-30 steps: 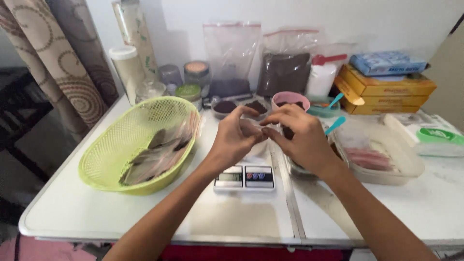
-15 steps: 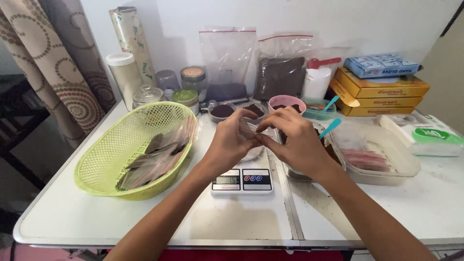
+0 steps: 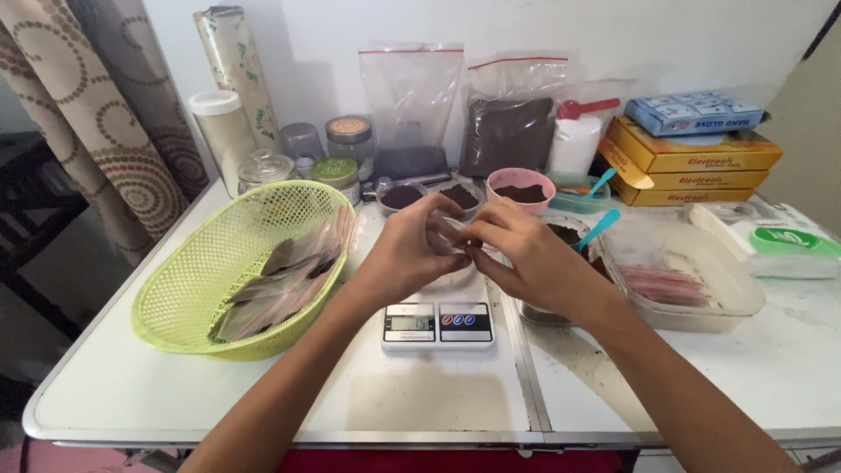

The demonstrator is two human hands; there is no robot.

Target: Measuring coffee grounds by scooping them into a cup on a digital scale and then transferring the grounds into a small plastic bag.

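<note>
A small clear plastic bag [image 3: 457, 235] is pinched between the fingertips of both hands, held above the digital scale [image 3: 438, 324]. The left hand [image 3: 406, 250] is closed on the bag's left edge, thumb against forefinger; the right hand [image 3: 524, 254] is closed on its right edge in the same way. What the bag contains cannot be told, since most of it is hidden by the fingers.

Left of the fingers, a green mesh basket [image 3: 188, 298] with filled packets in it is set on the white table [image 3: 438, 394]. Just beyond the fingers, small bowls of dark powder [image 3: 520, 186] are lined up, and behind those two large zip bags [image 3: 508, 114] are propped against the white wall [image 3: 526, 26]. To the right of the fingers a clear tray [image 3: 701, 289] and a turquoise spoon [image 3: 598, 228] are seen. Dark powder is scattered over the tabletop below the right wrist. A patterned curtain [image 3: 79, 114] is hung at the far left.
</note>
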